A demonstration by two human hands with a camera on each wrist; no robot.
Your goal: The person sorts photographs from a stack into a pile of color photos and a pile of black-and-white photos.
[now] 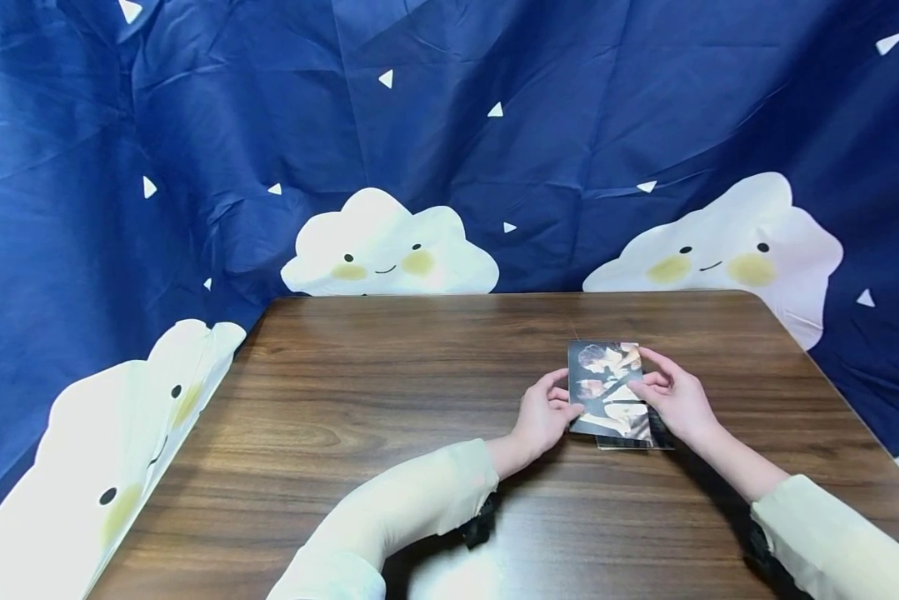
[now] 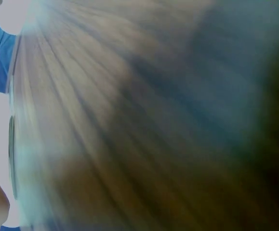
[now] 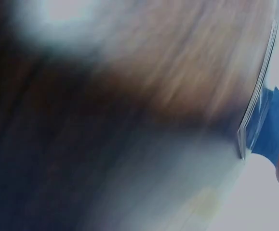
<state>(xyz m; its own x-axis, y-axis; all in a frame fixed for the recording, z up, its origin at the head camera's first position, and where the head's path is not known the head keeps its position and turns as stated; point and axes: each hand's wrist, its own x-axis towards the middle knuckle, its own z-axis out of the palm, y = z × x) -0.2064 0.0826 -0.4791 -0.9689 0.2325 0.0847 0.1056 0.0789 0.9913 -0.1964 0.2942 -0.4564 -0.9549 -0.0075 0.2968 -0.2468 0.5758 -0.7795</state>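
A dark picture card (image 1: 606, 387) with pale figures printed on it is held between both hands, right of the table's middle. My left hand (image 1: 542, 417) pinches its left edge, thumb on the front face. The right hand (image 1: 681, 404) holds the opposite edge, fingers at the upper right corner. Beneath the card's lower edge, part of another dark flat piece (image 1: 632, 444) shows. In the right wrist view a thin stack of flat pieces (image 3: 259, 89) appears edge-on on the table. A similar thin stack (image 2: 12, 159) is edge-on in the left wrist view.
The brown wood-grain table (image 1: 389, 367) spreads around the hands. Behind it hangs a blue curtain (image 1: 434, 108) with white clouds and small triangles. A dark band (image 1: 481, 525) sits under the left sleeve.
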